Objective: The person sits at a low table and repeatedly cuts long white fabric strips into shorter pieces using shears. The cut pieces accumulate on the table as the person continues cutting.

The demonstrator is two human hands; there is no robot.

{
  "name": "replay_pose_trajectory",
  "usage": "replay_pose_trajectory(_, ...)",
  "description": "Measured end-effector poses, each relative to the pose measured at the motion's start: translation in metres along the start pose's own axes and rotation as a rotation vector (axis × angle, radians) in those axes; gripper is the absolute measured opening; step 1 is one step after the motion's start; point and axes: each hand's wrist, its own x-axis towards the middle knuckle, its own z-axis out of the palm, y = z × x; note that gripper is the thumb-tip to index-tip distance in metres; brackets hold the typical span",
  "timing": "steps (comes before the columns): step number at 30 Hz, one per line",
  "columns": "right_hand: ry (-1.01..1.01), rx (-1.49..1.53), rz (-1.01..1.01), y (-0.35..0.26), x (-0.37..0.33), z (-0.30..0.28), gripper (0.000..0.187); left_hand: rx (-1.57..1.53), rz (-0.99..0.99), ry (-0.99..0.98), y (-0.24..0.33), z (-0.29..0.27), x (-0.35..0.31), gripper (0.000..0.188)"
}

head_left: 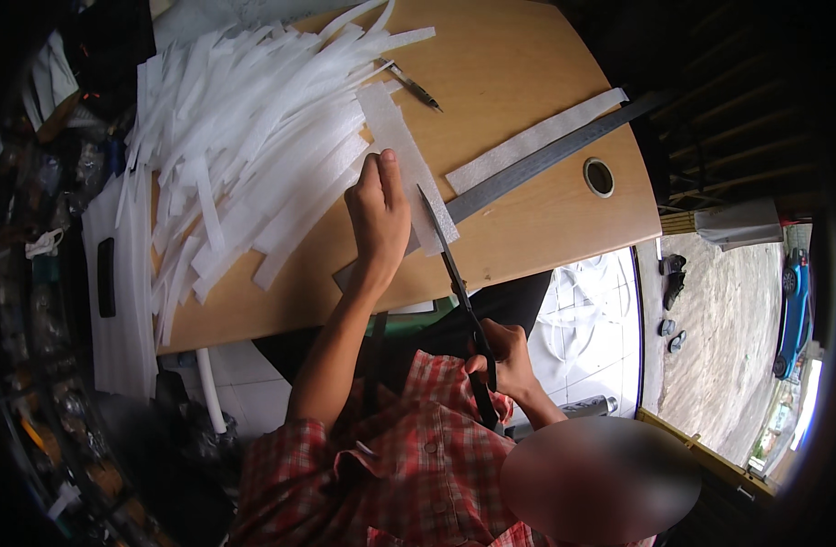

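Holding foam in left grip, scissors in right grip, wooden table, tiled floor

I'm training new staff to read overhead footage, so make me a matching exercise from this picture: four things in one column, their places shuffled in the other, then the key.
Things:
1. scissors
2. heap of white foam strips
3. long metal ruler
4. blue car

Places:
A. outdoors, at the picture's far right
B. crossing beneath the wide foam strip at the left grip
C. in the right grip
D. across the left side of the wooden table

Pairs: 1-C, 2-D, 3-B, 4-A
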Motion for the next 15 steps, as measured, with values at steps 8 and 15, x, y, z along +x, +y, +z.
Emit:
replay_pose_trajectory(8, 0.04, 0.013, -0.086, 0.008, 0.006, -0.003, 0.077, 0.038, 0.098, -0.061, 0.001, 0.003, -0.005, 0.04)
replay_pose_trajectory(15, 0.059, 0.11, -0.08, -0.003, 0.013, 0.0, 0.075, 0.05, 0.144, -0.081, -0.001, 0.0, 0.0, 0.037)
